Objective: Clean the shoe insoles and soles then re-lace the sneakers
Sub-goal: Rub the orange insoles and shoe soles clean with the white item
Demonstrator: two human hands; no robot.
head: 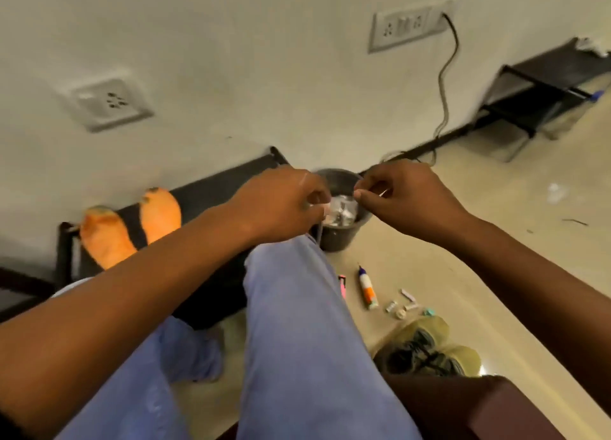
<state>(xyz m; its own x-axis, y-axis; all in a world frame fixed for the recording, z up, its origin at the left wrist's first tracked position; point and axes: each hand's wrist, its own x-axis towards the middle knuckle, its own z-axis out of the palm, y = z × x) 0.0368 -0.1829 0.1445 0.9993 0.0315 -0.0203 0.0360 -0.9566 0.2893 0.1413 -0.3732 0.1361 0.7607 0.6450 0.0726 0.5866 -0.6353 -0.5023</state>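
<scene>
My left hand (284, 204) and my right hand (406, 198) are held close together above my raised knee, over a black bin (344, 234). Each hand pinches part of a thin pale strand (319, 231). One end of it hangs down from the left hand, but blur hides what it is. Two orange insoles (105, 237) lie side by side on a low black rack (215, 188) at the left. A pair of olive and black sneakers (426, 350) stands on the floor at the lower right, away from both hands.
The bin holds crumpled pale waste. On the floor beside my leg lie a glue bottle (368, 287), a pink item (342, 285) and several small bits (403, 304). A second black rack (542, 89) stands at the far right. A cable (446, 75) hangs from a wall socket.
</scene>
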